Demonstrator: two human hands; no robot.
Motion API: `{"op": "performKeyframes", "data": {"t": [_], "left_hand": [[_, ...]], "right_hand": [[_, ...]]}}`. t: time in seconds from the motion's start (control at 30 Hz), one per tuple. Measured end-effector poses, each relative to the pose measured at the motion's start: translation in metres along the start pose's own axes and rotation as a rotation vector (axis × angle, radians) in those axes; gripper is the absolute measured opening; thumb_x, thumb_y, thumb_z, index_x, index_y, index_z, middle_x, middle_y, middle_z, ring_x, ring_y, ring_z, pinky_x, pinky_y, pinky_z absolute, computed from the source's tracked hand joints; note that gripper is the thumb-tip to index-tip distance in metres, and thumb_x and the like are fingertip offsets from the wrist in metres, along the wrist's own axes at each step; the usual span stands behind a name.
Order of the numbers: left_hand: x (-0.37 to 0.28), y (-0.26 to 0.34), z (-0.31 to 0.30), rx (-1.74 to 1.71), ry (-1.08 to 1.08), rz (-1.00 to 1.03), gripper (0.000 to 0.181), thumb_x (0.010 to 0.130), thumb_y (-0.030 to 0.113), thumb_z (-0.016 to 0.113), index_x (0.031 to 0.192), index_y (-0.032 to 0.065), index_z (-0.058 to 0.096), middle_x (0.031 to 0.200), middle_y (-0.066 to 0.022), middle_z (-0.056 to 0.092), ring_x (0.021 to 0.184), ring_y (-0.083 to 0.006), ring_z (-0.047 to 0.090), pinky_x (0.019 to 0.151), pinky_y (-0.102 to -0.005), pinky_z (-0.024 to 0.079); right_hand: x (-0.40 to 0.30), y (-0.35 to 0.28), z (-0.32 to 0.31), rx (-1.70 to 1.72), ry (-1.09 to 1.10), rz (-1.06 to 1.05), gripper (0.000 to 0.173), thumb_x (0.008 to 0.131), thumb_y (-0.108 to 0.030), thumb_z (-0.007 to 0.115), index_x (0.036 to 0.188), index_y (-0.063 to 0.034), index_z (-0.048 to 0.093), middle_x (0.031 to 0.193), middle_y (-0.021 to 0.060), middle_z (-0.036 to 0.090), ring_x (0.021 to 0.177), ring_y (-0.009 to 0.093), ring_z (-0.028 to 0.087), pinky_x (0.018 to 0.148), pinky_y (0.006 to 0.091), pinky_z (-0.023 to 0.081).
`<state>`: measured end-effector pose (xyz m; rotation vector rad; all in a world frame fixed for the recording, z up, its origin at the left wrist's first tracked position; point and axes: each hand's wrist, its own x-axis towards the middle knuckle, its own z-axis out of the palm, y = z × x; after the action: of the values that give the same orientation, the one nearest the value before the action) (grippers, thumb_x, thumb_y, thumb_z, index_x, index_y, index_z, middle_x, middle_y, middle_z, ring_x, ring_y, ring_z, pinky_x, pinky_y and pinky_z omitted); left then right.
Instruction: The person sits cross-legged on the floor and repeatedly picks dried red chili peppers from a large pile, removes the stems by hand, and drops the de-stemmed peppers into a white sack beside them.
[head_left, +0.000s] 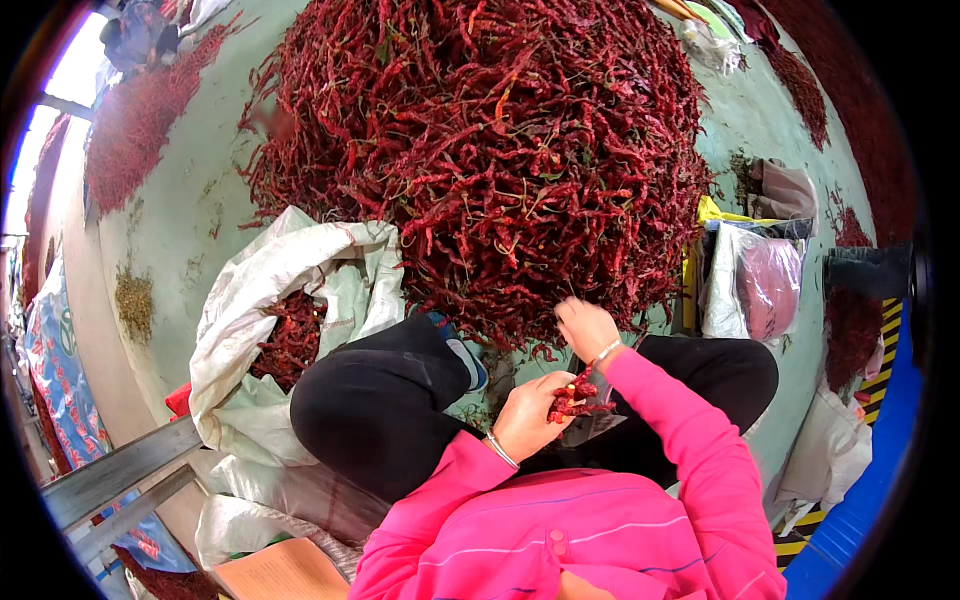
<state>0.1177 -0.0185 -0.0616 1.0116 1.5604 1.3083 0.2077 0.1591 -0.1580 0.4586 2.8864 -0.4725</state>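
A large heap of dried red chili peppers (480, 165) rises on the pale green floor before me. My left hand (531, 416) is closed around a small bunch of dried red chilies (577, 401), held above my lap. At the near edge of the heap is my right hand (587, 326), a little blurred, its fingertips close to the peppers; whether they hold one cannot be told. To the left stands an open white woven sack (247, 277) with its rim rolled back and chilies (289, 341) inside.
Plastic-wrapped bundles (769, 289) lie right of the heap. Metal bars (124, 465) and an orange paper sheet (285, 571) are at lower left. A person (139, 37) is by another chili pile (142, 120) at upper left. A pale sack (825, 450) lies at far right.
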Motion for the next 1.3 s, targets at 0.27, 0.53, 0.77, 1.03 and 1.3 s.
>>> {"op": "performKeyframes", "data": {"t": [0.27,0.53,0.77,1.03,1.3], "left_hand": [[0.001,0.007,0.006,-0.071,-0.078,0.002,0.039,0.067,0.003,0.069,0.103,0.0049,0.054,0.087,-0.0153,0.058,0.082,-0.0361,0.059,0.071,-0.0389,0.048],[-0.006,-0.003,0.014,-0.469,0.178,-0.249,0.029,0.07,-0.001,0.07,0.094,0.0008,0.055,0.085,-0.0085,0.063,0.078,-0.0169,0.063,0.073,-0.0272,0.049],[0.011,0.004,0.018,-0.549,0.495,-0.119,0.029,0.08,-0.009,0.062,0.107,0.0008,0.055,0.102,-0.0026,0.058,0.094,-0.0101,0.056,0.085,-0.0237,0.044],[-0.008,-0.032,0.05,-0.226,0.157,-0.255,0.044,0.075,-0.001,0.07,0.114,0.0013,0.05,0.093,-0.0033,0.063,0.08,-0.0089,0.058,0.069,-0.025,0.048],[0.003,-0.045,0.056,-0.271,0.149,-0.321,0.019,0.084,0.011,0.067,0.098,0.0015,0.061,0.08,0.001,0.06,0.074,-0.0056,0.052,0.068,-0.0233,0.044]], "right_hand": [[0.1,-0.037,0.052,-0.212,0.055,-0.143,0.013,0.076,-0.013,0.055,0.088,-0.007,0.054,0.085,0.0071,0.056,0.077,0.021,0.061,0.063,0.032,0.049],[0.087,-0.023,0.015,0.227,0.318,-0.01,0.01,0.078,-0.004,0.059,0.087,-0.0058,0.059,0.095,0.0094,0.058,0.082,0.026,0.061,0.068,0.0346,0.052],[-0.001,-0.021,-0.082,1.128,0.657,0.419,0.009,0.083,0.0,0.063,0.089,-0.0013,0.057,0.082,0.0005,0.06,0.071,0.006,0.055,0.063,0.0217,0.047],[-0.099,-0.052,-0.067,1.331,0.453,0.305,0.01,0.08,0.005,0.061,0.085,-0.0019,0.056,0.082,0.0035,0.059,0.071,0.012,0.057,0.064,0.0249,0.046],[-0.09,-0.059,-0.042,1.146,0.702,0.377,0.01,0.079,0.005,0.062,0.088,0.0005,0.063,0.082,0.0048,0.059,0.074,0.013,0.057,0.066,0.0256,0.046]]}}
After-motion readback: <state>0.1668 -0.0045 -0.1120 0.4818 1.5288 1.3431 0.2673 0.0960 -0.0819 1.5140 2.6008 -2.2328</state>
